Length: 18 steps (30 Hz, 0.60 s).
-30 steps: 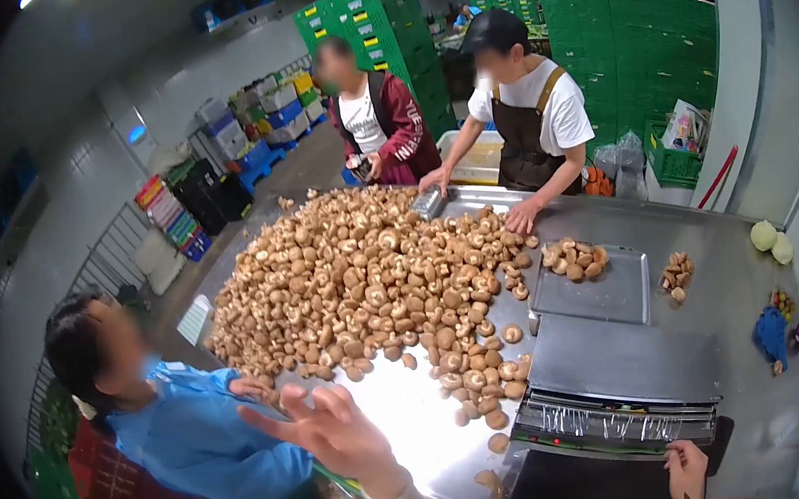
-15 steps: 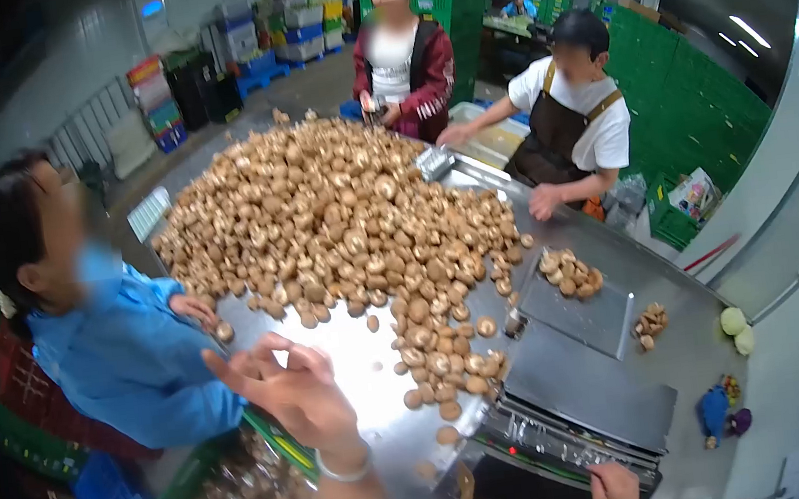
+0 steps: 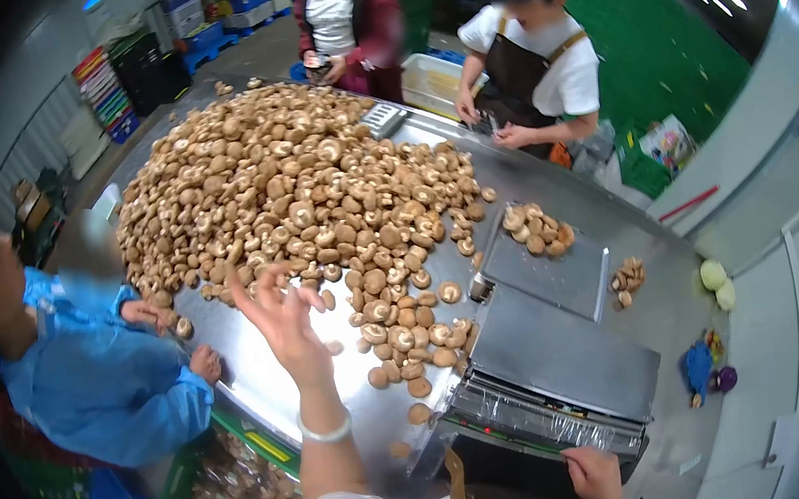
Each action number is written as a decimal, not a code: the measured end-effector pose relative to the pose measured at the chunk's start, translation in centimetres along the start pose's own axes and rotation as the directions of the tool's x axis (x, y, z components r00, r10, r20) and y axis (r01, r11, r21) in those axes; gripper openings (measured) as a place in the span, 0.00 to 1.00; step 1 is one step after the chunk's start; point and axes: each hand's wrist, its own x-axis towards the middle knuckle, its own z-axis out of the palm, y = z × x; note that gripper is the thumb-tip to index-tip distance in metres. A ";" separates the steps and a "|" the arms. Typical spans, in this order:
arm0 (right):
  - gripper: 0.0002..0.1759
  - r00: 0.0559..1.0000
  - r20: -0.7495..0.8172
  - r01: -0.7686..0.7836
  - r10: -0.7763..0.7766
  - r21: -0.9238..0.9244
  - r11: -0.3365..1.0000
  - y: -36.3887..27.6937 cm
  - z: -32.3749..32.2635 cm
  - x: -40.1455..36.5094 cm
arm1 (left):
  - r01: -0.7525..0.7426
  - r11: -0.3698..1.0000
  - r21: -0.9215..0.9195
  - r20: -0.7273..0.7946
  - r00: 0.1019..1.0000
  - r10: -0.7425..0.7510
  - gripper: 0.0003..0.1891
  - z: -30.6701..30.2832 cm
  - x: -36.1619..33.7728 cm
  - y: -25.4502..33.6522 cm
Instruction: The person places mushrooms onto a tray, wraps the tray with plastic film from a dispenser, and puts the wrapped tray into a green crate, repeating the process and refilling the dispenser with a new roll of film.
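My left hand (image 3: 285, 327), with a pale bangle at the wrist, is raised over the metal table (image 3: 244, 351). Its fingers are spread and nothing shows in them. Beyond it a large heap of brown mushrooms (image 3: 284, 184) spreads across the tabletop, with a tail of loose ones running toward me. At the front edge of a metal film-wrapping machine (image 3: 560, 359), my right hand (image 3: 595, 476) is closed, fingers curled in. Whether it grips anything is hidden. Clear plastic film (image 3: 538, 426) lies along that machine's front.
Mushrooms sit on a metal plate (image 3: 561, 280); a smaller pile (image 3: 627, 278) lies to its right. A green crate (image 3: 290, 459) of wrapped packs stands below left. Someone in blue sleeves (image 3: 99, 382) works at left; two people stand across the table. Pale round vegetables (image 3: 716, 284) lie at right.
My view has shifted, and my left hand reaches further over the table. The person in the apron has drawn both hands together around a small object. The blue-sleeved person's second hand now shows.
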 end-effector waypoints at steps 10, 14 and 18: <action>0.10 0.996 0.021 -0.083 0.082 0.063 0.995 4.5 -1.2 4.8 | 0.044 0.936 0.350 0.237 0.962 -0.135 0.22 5.8 5.6 -16.1; 0.11 0.967 -0.239 -0.053 0.083 0.130 0.990 11.0 0.2 11.1 | 0.246 0.802 0.544 0.543 0.625 -0.561 0.37 9.5 1.8 -29.3; 0.41 0.866 -0.150 -0.293 0.477 0.620 0.728 19.0 1.9 22.8 | 0.015 0.739 0.673 0.661 0.437 -0.610 0.37 15.4 1.0 -38.8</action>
